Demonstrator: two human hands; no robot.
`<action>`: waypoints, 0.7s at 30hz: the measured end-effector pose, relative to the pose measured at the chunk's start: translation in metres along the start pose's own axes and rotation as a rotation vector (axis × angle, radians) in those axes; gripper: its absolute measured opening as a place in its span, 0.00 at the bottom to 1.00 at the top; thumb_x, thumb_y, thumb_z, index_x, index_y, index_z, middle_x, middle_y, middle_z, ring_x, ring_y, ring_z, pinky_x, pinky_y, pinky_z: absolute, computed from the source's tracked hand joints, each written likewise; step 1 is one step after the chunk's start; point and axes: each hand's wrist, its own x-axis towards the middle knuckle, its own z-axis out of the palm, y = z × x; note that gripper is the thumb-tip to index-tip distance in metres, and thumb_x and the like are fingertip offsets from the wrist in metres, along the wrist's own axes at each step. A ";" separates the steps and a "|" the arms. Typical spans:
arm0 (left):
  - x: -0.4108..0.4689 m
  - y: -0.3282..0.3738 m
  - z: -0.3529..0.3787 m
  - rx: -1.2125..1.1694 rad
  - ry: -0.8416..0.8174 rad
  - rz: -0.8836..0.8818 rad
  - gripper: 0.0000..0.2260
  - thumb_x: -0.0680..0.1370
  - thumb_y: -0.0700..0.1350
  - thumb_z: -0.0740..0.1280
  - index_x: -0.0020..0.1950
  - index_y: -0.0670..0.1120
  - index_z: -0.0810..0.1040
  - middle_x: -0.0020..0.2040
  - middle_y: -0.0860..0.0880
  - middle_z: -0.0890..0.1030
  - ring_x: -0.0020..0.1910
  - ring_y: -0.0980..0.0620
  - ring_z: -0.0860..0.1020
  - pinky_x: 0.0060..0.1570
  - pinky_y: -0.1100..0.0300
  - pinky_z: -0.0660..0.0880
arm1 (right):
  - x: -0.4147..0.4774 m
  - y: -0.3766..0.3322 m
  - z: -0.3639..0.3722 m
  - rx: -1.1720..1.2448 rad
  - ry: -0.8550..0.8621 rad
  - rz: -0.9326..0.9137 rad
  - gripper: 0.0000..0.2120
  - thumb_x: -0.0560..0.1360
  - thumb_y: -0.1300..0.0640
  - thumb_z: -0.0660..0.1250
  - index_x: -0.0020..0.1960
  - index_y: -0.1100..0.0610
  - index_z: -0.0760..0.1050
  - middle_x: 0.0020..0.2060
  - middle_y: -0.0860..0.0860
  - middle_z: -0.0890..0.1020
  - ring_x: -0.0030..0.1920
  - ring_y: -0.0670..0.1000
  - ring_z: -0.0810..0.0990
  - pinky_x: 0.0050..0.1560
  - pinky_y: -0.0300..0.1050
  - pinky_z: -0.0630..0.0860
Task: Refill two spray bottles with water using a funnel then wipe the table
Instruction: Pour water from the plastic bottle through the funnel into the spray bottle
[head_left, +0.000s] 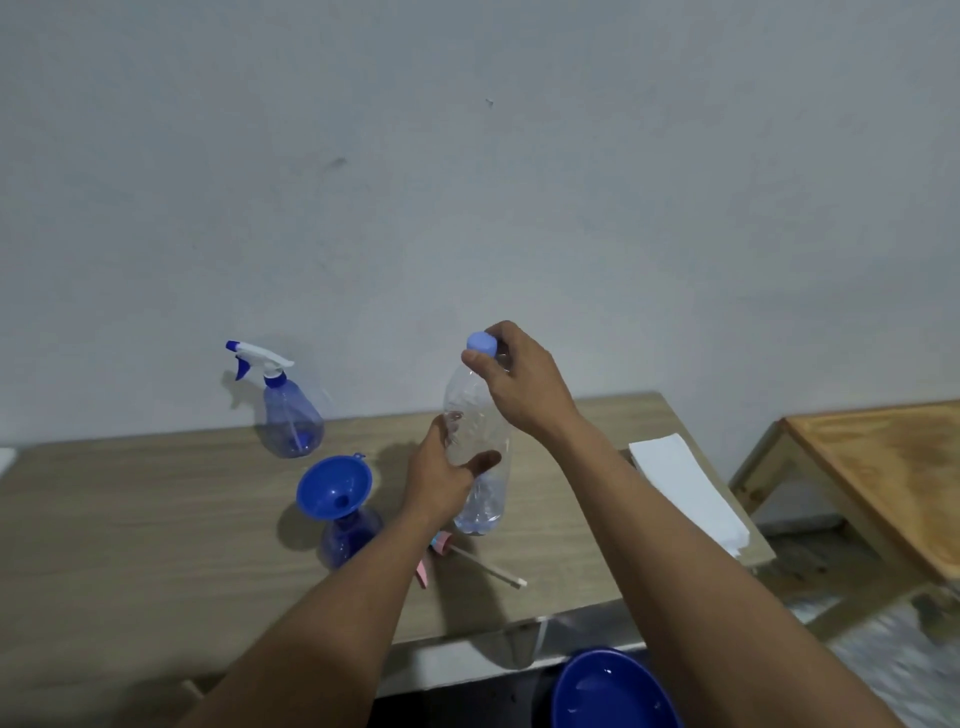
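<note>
You stand at a pale wood-grain desk (130, 519) against a plain grey wall (467, 182), with a second wooden table (883, 467) off to your right. Your left hand (441, 478) wraps the middle of a clear water bottle (478, 415) held upright above the desk, with a little water at its bottom; your right hand's (524, 384) fingers pinch its blue cap (482, 344). A blue funnel (334, 486) sits in an open spray bottle (348, 538); another, capped spray bottle (288, 410) stands behind. White folded cloth (685, 488) lies at the right edge.
</note>
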 end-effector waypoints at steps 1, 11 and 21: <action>-0.001 0.000 0.001 0.001 0.012 -0.001 0.28 0.63 0.58 0.79 0.59 0.61 0.72 0.52 0.63 0.80 0.52 0.61 0.79 0.46 0.64 0.74 | 0.001 -0.001 -0.004 0.016 -0.038 0.006 0.08 0.79 0.48 0.67 0.55 0.50 0.76 0.47 0.42 0.81 0.49 0.44 0.80 0.45 0.39 0.71; -0.002 0.004 0.003 -0.002 0.002 0.013 0.27 0.67 0.53 0.78 0.62 0.57 0.71 0.53 0.62 0.79 0.51 0.60 0.78 0.46 0.65 0.74 | 0.008 -0.007 -0.013 -0.033 -0.022 0.018 0.11 0.77 0.45 0.70 0.52 0.51 0.75 0.47 0.47 0.84 0.47 0.48 0.82 0.42 0.41 0.74; 0.000 0.005 0.006 0.001 0.005 0.005 0.27 0.67 0.54 0.78 0.60 0.62 0.69 0.49 0.68 0.77 0.49 0.68 0.75 0.43 0.69 0.70 | 0.014 -0.007 -0.017 -0.075 -0.039 0.018 0.14 0.75 0.44 0.72 0.54 0.52 0.77 0.47 0.46 0.83 0.48 0.46 0.82 0.47 0.42 0.78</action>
